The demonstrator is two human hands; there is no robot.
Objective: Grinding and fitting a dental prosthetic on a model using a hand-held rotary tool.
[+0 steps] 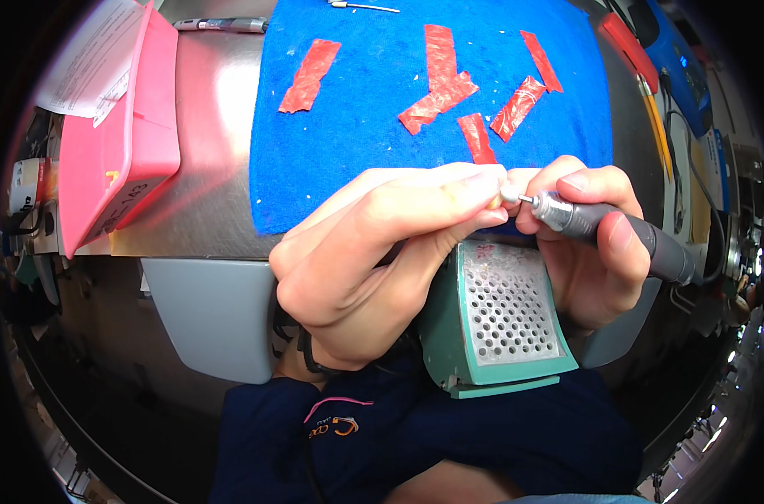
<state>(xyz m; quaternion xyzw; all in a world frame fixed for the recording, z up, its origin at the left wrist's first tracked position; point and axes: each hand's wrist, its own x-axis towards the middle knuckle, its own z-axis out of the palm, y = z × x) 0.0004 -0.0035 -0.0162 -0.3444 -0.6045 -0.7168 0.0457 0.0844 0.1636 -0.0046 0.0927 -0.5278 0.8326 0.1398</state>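
Note:
A dark grey rotary handpiece [585, 220] lies in my right hand [596, 252], whose fingers wrap round its body and silver collar. Its thin metal shank points left and ends at a small whitish tip [509, 192]. My left hand [382, 244] is closed in a pinch right at that tip. Between its fingertips a sliver of something small and yellowish [495, 202] shows; the fingers hide the rest, so its kind cannot be told. Both hands meet above the green dust-suction box [516, 370] with its perforated metal top.
Several red strips [310, 76] lie on a blue cloth [357, 168] beyond my hands. A pink bin [155, 126] with papers stands at the left, with a pen-like tool [222, 25] near it. At the right are a yellow pencil-like stick [657, 122] and a blue device [680, 71].

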